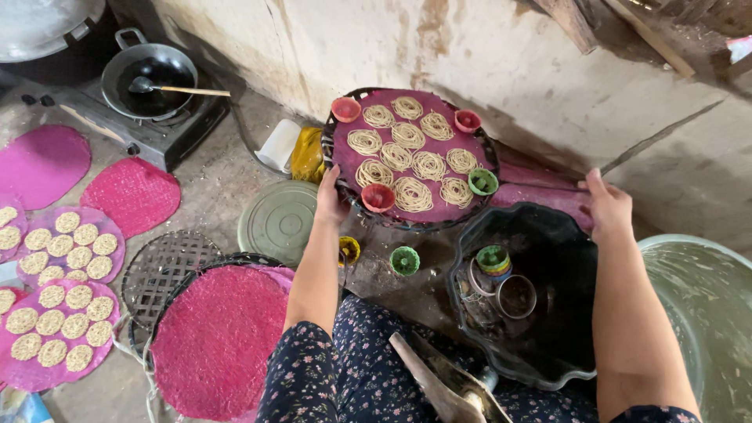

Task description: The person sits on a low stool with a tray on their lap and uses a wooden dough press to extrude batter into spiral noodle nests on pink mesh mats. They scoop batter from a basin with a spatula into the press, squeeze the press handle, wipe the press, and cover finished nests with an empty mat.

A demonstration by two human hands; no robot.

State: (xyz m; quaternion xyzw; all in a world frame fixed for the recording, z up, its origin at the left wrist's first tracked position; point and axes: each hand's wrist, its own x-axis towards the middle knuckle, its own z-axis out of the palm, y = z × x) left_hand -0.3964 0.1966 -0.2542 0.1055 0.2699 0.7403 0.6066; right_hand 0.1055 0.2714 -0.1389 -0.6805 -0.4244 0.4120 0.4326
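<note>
A round dark woven tray [342, 197] lined with a magenta mat carries several pale noodle coils [413, 193] and small red and green cups. My left hand [329, 196] grips the tray's near left rim. To the right, my right hand [607, 205] holds the edge of another magenta mat [540, 196] that lies behind a black basin [564, 258]. The basin holds small cups and round metal rings.
On the left, magenta mats [219, 337] lie on the floor, some with noodle discs [66, 254]. A black wok with a ladle [149, 78] sits on a stove at top left. A green lid [280, 221], a loose green cup [405, 260] and a large pale tub [705, 305] surround me.
</note>
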